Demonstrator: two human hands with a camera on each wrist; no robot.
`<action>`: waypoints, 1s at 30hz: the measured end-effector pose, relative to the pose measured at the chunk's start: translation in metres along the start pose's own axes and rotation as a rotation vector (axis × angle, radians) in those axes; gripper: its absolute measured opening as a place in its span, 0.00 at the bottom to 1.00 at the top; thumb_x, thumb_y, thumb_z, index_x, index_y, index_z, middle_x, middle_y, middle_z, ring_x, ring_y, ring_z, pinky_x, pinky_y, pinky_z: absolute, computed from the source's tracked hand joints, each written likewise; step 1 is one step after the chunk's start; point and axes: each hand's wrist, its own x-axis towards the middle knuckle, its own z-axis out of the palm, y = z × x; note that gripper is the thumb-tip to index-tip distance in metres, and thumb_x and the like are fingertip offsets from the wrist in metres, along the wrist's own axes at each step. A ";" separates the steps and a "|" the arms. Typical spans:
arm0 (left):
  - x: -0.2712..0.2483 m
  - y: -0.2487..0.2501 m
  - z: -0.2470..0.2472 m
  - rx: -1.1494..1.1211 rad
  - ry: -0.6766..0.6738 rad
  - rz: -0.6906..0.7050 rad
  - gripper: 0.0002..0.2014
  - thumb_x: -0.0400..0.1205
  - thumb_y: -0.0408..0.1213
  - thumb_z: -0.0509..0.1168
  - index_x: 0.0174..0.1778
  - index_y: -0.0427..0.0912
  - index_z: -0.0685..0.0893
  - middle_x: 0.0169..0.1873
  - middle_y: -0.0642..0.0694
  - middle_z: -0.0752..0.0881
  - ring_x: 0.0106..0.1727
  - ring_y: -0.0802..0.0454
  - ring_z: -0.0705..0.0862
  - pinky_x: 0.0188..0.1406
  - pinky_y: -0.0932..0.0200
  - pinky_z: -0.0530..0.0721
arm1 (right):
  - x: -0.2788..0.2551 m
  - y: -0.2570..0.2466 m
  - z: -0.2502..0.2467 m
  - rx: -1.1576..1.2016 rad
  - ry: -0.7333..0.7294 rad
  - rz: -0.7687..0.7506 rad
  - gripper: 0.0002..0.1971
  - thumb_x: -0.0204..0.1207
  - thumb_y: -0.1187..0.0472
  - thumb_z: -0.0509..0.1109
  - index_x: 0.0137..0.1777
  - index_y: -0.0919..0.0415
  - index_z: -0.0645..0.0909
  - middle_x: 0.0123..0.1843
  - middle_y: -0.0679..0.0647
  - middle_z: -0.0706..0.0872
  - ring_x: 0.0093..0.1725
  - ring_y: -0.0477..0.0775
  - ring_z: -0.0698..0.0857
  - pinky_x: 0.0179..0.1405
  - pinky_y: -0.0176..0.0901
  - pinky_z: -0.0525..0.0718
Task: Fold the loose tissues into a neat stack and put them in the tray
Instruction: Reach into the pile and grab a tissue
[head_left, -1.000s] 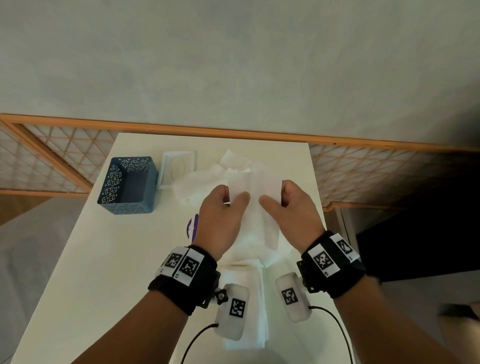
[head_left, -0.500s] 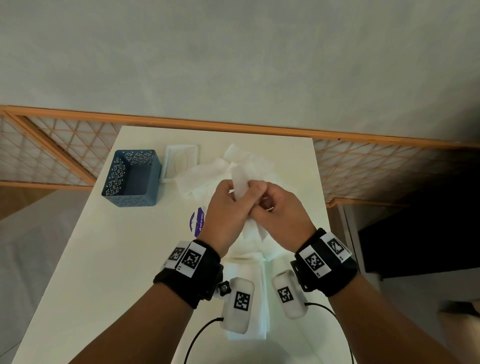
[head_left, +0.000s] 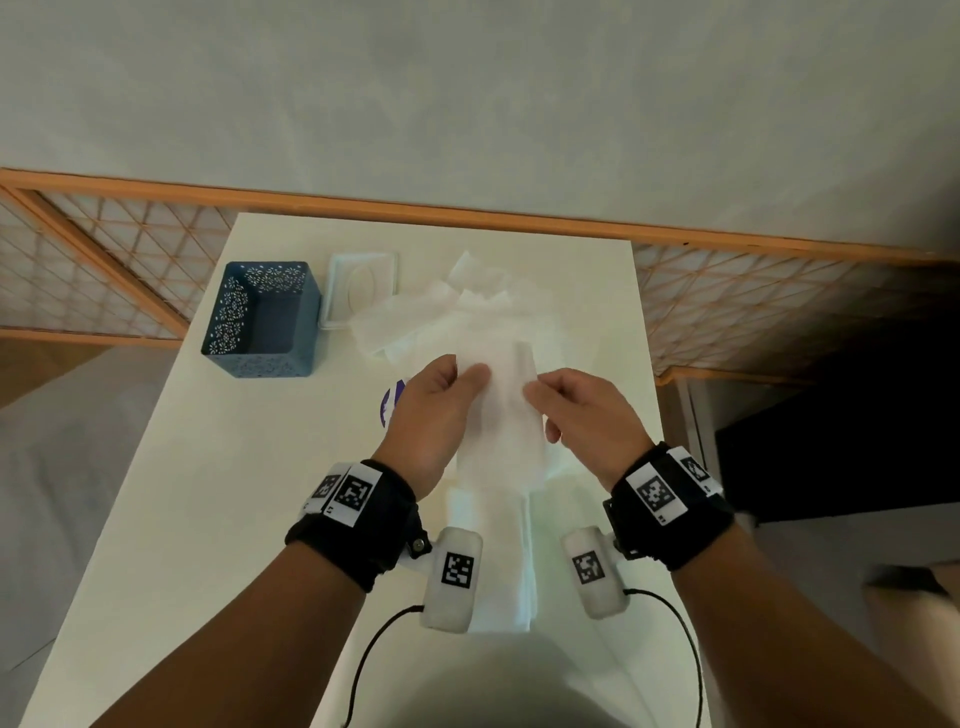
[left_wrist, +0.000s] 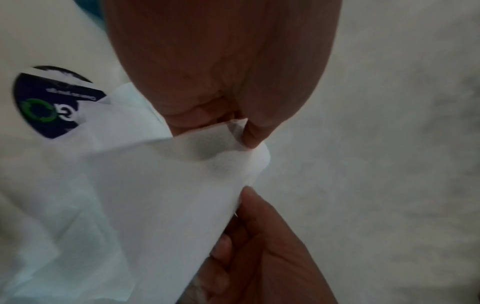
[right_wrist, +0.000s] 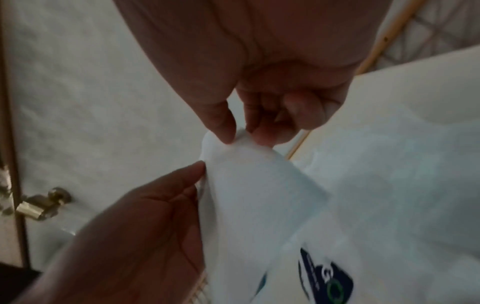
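Head view: I see my left hand (head_left: 434, 410) and my right hand (head_left: 582, 415) up above the long white table (head_left: 171, 519), and between them hangs one thin white tissue sheet (head_left: 501, 410). My left thumb and first finger pinch its top left edge. My right thumb and first finger pinch its top right edge. The other fingers on both hands are curled in. The sheet hangs down from my hands and looks soft and a little see-through. Under my wrists, close to me, a flat pile of folded white tissues (head_left: 501, 571) lies on the table. Past my hands, a messy heap of loose white tissues (head_left: 447, 312) is spread on the table. To the left of that heap lies a flat white plastic lid with an oval hole (head_left: 361, 286). Just beside the lid stands the blue box-shaped tray with little flower holes (head_left: 262, 317), and I see nothing in it. A round dark purple sticker (head_left: 390, 408) peeks out by my left hand. In the left wrist view the sticker shows a green ring, and the tissue covers part of it. Behind the table is a plain wall and an orange wooden lattice rail (head_left: 727, 317).
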 end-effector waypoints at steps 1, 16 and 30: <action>-0.001 -0.005 -0.004 -0.003 -0.004 -0.025 0.19 0.87 0.46 0.70 0.49 0.29 0.81 0.42 0.41 0.85 0.43 0.46 0.83 0.46 0.51 0.81 | -0.002 0.006 0.002 0.030 -0.021 0.031 0.11 0.83 0.53 0.75 0.49 0.62 0.87 0.30 0.51 0.83 0.30 0.48 0.79 0.36 0.38 0.76; -0.041 -0.109 -0.045 0.201 0.028 -0.309 0.05 0.84 0.27 0.74 0.50 0.37 0.83 0.41 0.42 0.91 0.39 0.50 0.90 0.41 0.49 0.92 | -0.051 0.092 0.035 0.025 -0.205 0.441 0.10 0.76 0.57 0.80 0.54 0.59 0.87 0.38 0.55 0.86 0.31 0.50 0.81 0.28 0.41 0.73; -0.036 -0.155 -0.051 0.539 0.092 -0.277 0.12 0.78 0.39 0.78 0.52 0.51 0.83 0.38 0.48 0.89 0.36 0.50 0.87 0.48 0.43 0.89 | -0.042 0.134 0.045 -0.292 -0.128 0.410 0.13 0.82 0.49 0.75 0.44 0.58 0.82 0.40 0.54 0.89 0.32 0.52 0.87 0.37 0.46 0.87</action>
